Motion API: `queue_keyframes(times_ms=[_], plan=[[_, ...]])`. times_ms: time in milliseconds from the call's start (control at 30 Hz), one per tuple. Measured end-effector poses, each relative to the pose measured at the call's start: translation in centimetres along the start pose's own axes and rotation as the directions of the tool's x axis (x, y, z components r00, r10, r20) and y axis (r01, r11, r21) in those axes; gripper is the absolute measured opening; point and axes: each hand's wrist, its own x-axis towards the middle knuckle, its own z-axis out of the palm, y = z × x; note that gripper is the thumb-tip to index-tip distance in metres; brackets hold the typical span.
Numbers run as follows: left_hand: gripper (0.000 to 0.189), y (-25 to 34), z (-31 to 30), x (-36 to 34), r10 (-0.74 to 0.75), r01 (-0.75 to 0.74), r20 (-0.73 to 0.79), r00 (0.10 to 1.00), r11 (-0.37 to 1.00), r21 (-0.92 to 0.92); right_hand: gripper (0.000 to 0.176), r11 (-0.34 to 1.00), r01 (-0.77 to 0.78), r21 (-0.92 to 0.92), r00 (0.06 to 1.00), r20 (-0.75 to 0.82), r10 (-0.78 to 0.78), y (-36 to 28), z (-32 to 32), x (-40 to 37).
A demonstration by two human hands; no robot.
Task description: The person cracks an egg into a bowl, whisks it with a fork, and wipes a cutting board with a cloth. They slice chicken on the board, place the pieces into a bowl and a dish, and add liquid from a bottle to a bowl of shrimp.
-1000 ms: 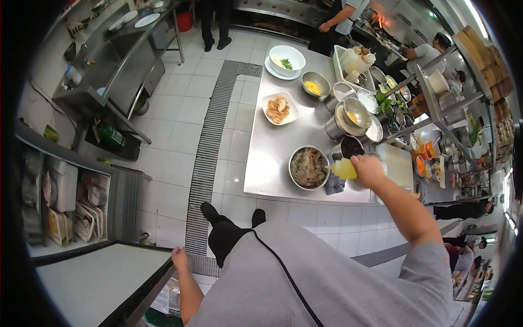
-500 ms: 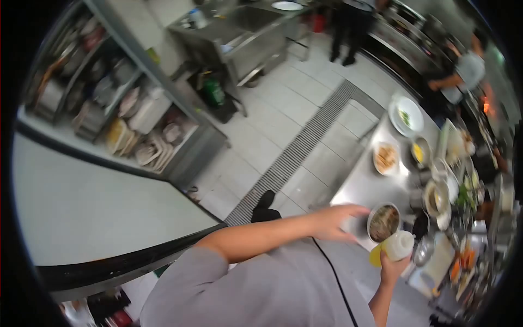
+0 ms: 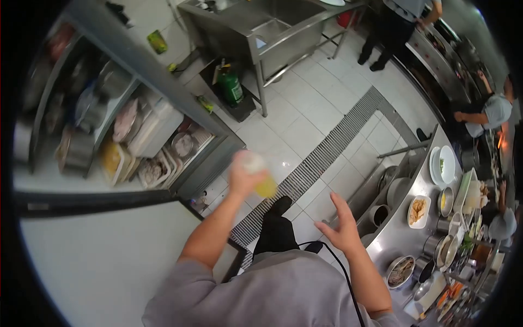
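My left hand (image 3: 243, 177) is wrapped round a translucent plastic bottle with yellow liquid (image 3: 265, 188), held over the floor beside the open fridge. Motion blurs both the hand and the bottle. My right hand (image 3: 344, 228) holds nothing; its thumb and fingers are spread, in front of the steel counter (image 3: 388, 238). Nearest to that hand on the counter is a metal bowl of greyish-brown food (image 3: 401, 272). Farther along stands a white dish of light brown pieces (image 3: 419, 211).
The open fridge (image 3: 188, 158), stocked with trays and containers, stands at left with its white door (image 3: 109, 245) swung out. A green cylinder (image 3: 231, 90) sits under the sink (image 3: 272, 27). Co-workers (image 3: 395, 32) stand near the stoves. A drain grate (image 3: 327, 144) crosses the floor.
The bottle has passed from my right hand to my left, which has swung left toward the fridge. My right hand is now free and spread. The view has turned away from the counter.
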Motion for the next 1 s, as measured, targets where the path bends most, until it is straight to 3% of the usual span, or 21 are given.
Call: queue_keyframes(times_ms=[67,100,167,200,233,300,367,433,467,500,567,600,633,667,700,733,767,800,867,933,1000], plan=[[0.073,-10.0,-3.6,4.6,-0.258,0.265,-0.194,0.946,0.964,0.010,0.081,0.966,-0.237,0.101,0.972,0.025,0.235,3.2,0.1,-1.9],[0.083,-13.9,-5.7,7.0,-0.208,0.287,-0.298,0.932,0.924,0.253,0.076,0.930,-0.349,0.114,0.937,0.005,0.350,4.5,0.2,-3.5],[0.099,-19.1,-8.4,10.7,-0.201,0.364,-0.475,0.857,0.887,0.282,0.070,0.865,-0.487,0.122,0.868,-0.046,0.495,7.3,0.1,-7.3],[0.101,-26.3,-10.1,12.8,-0.041,0.300,-0.520,0.853,0.854,0.424,0.067,0.827,-0.556,0.081,0.825,-0.065,0.561,8.5,0.0,-10.0],[0.100,-21.7,-10.7,14.1,-0.139,0.381,-0.514,0.846,0.833,0.401,0.064,0.779,-0.626,0.043,0.774,-0.089,0.627,9.2,0.0,-12.3],[0.086,-23.9,-11.3,16.5,-0.166,0.426,-0.538,0.826,0.809,0.405,0.061,0.701,-0.711,0.058,0.691,-0.134,0.711,9.2,-0.1,-16.2],[0.075,-29.6,-12.1,18.5,0.003,0.217,-0.442,0.897,0.867,0.448,0.055,0.642,-0.766,-0.028,0.640,-0.124,0.758,8.7,-1.0,-18.9],[0.080,-35.4,-13.3,20.4,0.055,0.273,-0.525,0.849,0.806,0.526,0.055,0.603,-0.797,-0.042,0.600,-0.169,0.782,7.8,-1.5,-20.3],[0.084,-35.3,-13.5,21.0,0.241,0.047,-0.402,0.883,0.808,0.588,0.054,0.603,-0.796,-0.061,0.604,-0.164,0.780,7.5,-1.7,-21.0],[0.085,-33.6,-13.3,21.1,0.143,0.187,-0.393,0.908,0.701,0.688,0.054,0.565,-0.823,-0.056,0.564,-0.207,0.800,7.6,-1.8,-22.1],[0.086,-31.4,-13.3,20.7,0.286,0.094,-0.306,0.908,0.573,0.814,0.055,0.447,-0.877,0.178,0.399,-0.250,0.882,8.6,-1.8,-24.1],[0.083,-27.9,-12.7,19.4,0.311,0.001,-0.260,0.914,0.638,0.770,0.055,0.420,-0.885,0.198,0.356,-0.292,0.888,9.0,-2.1,-25.0],[0.080,-26.9,-9.8,16.1,0.233,0.317,-0.462,0.856,0.470,0.824,0.060,0.202,-0.808,0.554,0.080,-0.237,0.968,9.6,-2.8,-25.8],[0.079,-27.3,-8.3,13.0,0.360,0.173,-0.362,0.860,0.462,0.870,0.067,-0.015,-0.560,0.829,-0.154,-0.086,0.984,10.3,-3.3,-26.7],[0.079,-25.4,-6.0,8.6,0.235,0.099,-0.244,0.941,0.498,0.861,0.072,-0.037,-0.314,0.949,-0.257,-0.047,0.965,11.0,-3.5,-27.8],[0.075,-29.1,-5.7,4.3,0.092,-0.154,0.124,0.988,0.583,0.798,0.077,-0.028,-0.043,0.999,-0.337,0.012,0.941,11.9,-3.9,-29.0],[0.067,-26.3,-3.8,-1.3,-0.247,-0.155,0.440,0.863,0.700,0.697,0.077,0.015,0.095,0.995,-0.323,0.017,0.946,13.1,-4.5,-30.0],[0.053,-25.8,-2.7,-6.3,-0.441,-0.040,0.662,0.606,0.814,0.579,0.078,0.059,0.233,0.971,-0.304,0.015,0.953,14.6,-5.1,-31.0],[0.051,-21.1,-0.3,-13.6,-0.543,-0.017,0.817,0.195,0.831,0.556,0.069,0.171,0.280,0.945,-0.151,-0.133,0.980,18.4,-5.4,-33.8],[0.048,-16.0,4.6,-18.6,-0.534,-0.079,0.845,-0.011,0.843,0.532,0.045,0.200,0.350,0.915,-0.104,-0.174,0.979,21.1,-5.9,-35.0],[0.045,-11.4,10.5,-21.0,-0.497,-0.149,0.864,-0.079,0.863,0.482,0.034,0.207,0.419,0.884,-0.105,-0.180,0.978,21.2,-6.5,-35.7]])
